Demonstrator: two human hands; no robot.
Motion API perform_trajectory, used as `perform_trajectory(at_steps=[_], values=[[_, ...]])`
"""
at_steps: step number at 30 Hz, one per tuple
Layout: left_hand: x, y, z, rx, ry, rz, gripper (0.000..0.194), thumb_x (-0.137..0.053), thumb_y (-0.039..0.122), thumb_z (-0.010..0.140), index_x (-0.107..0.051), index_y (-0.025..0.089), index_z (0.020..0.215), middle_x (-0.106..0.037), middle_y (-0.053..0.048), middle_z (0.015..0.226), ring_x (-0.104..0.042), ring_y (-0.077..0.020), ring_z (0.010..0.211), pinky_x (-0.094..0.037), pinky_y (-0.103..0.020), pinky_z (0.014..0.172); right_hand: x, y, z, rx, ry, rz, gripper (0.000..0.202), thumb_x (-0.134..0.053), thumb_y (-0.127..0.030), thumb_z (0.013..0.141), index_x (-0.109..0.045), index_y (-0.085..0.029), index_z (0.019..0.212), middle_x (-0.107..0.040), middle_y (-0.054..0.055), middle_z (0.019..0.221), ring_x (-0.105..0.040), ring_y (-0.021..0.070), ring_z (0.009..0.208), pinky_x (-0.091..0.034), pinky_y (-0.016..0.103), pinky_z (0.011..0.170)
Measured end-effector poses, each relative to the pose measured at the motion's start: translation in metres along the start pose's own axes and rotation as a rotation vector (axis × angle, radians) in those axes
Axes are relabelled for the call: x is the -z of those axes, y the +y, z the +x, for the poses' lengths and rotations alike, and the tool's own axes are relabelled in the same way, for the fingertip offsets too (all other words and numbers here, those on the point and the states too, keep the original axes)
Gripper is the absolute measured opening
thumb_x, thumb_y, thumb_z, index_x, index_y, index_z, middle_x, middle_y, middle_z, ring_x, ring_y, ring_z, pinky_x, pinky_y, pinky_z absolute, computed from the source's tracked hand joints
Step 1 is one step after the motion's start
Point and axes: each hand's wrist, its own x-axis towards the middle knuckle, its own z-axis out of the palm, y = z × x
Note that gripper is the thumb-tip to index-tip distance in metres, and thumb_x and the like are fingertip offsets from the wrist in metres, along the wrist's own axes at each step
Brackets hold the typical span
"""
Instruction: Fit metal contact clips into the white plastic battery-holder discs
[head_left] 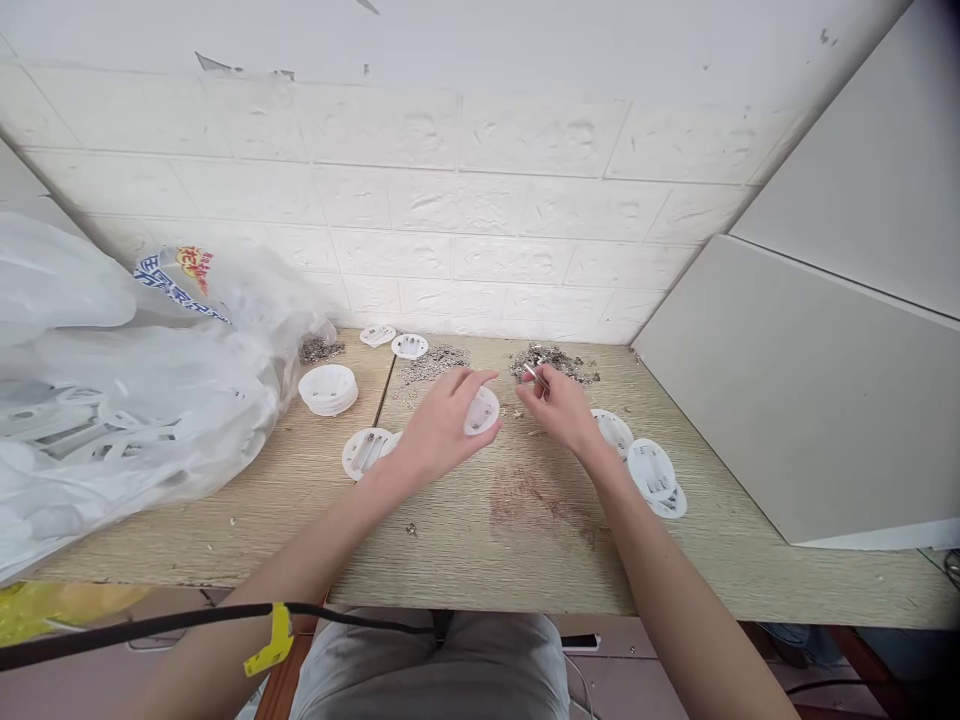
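Between the thumb and fingers of my left hand (450,420) is a round white plastic disc (482,410), held tilted above the table. My right hand (556,402) pinches a slim metal tool that looks like tweezers (535,376), its tip at the near side of a pile of small metal pieces (559,362). A second heap of small metal parts (439,362) lies beyond my left hand. White discs with slots and metal bits (651,470) overlap beside my right forearm. Another such disc (365,453) rests by my left wrist.
A stack of white discs (328,388) stands at the left, near a large clear plastic bag (187,400) full of white parts. Two discs (409,346) lie by the wall. A grey-white panel (810,400) leans at the right. A black cable (187,617) crosses below the table edge.
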Motion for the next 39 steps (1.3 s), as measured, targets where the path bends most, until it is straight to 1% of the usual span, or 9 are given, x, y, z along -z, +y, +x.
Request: perform_trajectory(at_steps=[5,9,13,20,23,27,31,35,39], values=[[-0.025,-0.012,0.003,0.018,-0.023,0.037,0.064,-0.065,0.023,0.08,-0.039,0.02,0.139,-0.054,-0.013,0.123,-0.051,-0.0278,0.119,-0.044,-0.043,0.1,-0.005,0.003,-0.009,0.083,-0.169,-0.144,0.014,-0.054,-0.028,0.086,-0.063,-0.017,0.083,-0.064,0.003,0.073,-0.055,0.0167,0.068,-0.035,0.027,0.062],[-0.021,-0.023,-0.005,0.035,0.015,0.035,0.063,-0.064,0.023,0.081,-0.037,0.022,0.139,-0.051,-0.012,0.123,-0.05,-0.0276,0.118,-0.043,-0.044,0.101,-0.008,0.008,-0.008,0.108,-0.181,-0.19,0.011,-0.053,-0.018,0.086,-0.061,-0.016,0.078,-0.069,0.007,0.086,-0.058,0.018,0.077,-0.037,0.027,0.067],[-0.013,-0.025,-0.006,0.02,0.05,0.065,0.062,-0.06,0.018,0.079,-0.038,0.018,0.137,-0.051,-0.013,0.122,-0.048,-0.0278,0.117,-0.041,-0.044,0.103,-0.009,0.01,-0.006,0.056,-0.156,-0.186,0.015,-0.05,-0.015,0.088,-0.061,-0.016,0.079,-0.069,0.008,0.083,-0.058,0.0189,0.076,-0.037,0.028,0.068],[-0.019,-0.022,-0.006,0.041,-0.025,0.05,0.077,-0.056,0.007,0.069,-0.03,0.018,0.141,-0.041,-0.015,0.131,-0.039,-0.0304,0.122,-0.035,-0.052,0.107,-0.016,0.01,-0.004,0.069,-0.115,-0.241,0.014,-0.05,-0.015,0.088,-0.059,-0.016,0.077,-0.064,0.012,0.089,-0.057,0.022,0.083,-0.039,0.031,0.07],[-0.023,-0.026,-0.006,0.088,-0.009,-0.024,0.074,-0.057,0.011,0.073,-0.028,0.019,0.14,-0.04,-0.016,0.133,-0.038,-0.0308,0.127,-0.032,-0.053,0.11,-0.02,0.013,-0.004,0.111,-0.087,-0.189,0.015,-0.048,-0.017,0.09,-0.054,-0.018,0.076,-0.063,0.01,0.087,-0.056,0.022,0.082,-0.039,0.031,0.071],[-0.022,-0.03,-0.004,0.18,0.012,-0.161,0.075,-0.067,0.03,0.077,-0.026,0.018,0.139,-0.039,-0.017,0.142,-0.036,-0.0308,0.136,-0.03,-0.05,0.114,-0.022,0.012,-0.004,0.142,-0.084,-0.116,0.016,-0.046,-0.02,0.091,-0.047,-0.02,0.075,-0.062,0.009,0.085,-0.055,0.0215,0.079,-0.038,0.031,0.07],[-0.017,-0.026,-0.003,0.258,-0.014,-0.23,0.072,-0.071,0.042,0.077,-0.035,0.019,0.135,-0.045,-0.016,0.144,-0.042,-0.0292,0.135,-0.034,-0.046,0.112,-0.021,0.009,-0.004,0.176,-0.079,-0.045,0.017,-0.043,-0.022,0.092,-0.046,-0.021,0.076,-0.061,0.007,0.081,-0.054,0.0204,0.075,-0.037,0.031,0.069],[-0.016,-0.023,-0.003,0.303,-0.023,-0.279,0.065,-0.075,0.042,0.074,-0.045,0.021,0.128,-0.053,-0.012,0.137,-0.049,-0.0269,0.128,-0.038,-0.044,0.109,-0.02,0.006,-0.005,0.205,-0.004,0.031,0.014,-0.047,-0.022,0.088,-0.051,-0.02,0.075,-0.062,0.006,0.077,-0.053,0.0187,0.072,-0.036,0.03,0.068],[-0.017,-0.023,-0.002,0.285,-0.007,-0.317,0.059,-0.075,0.039,0.074,-0.052,0.02,0.126,-0.055,-0.009,0.132,-0.05,-0.0241,0.126,-0.037,-0.041,0.11,-0.019,0.004,-0.006,0.13,0.023,0.177,0.014,-0.054,-0.029,0.085,-0.057,-0.019,0.076,-0.06,0.002,0.07,-0.05,0.0164,0.065,-0.034,0.03,0.064]])
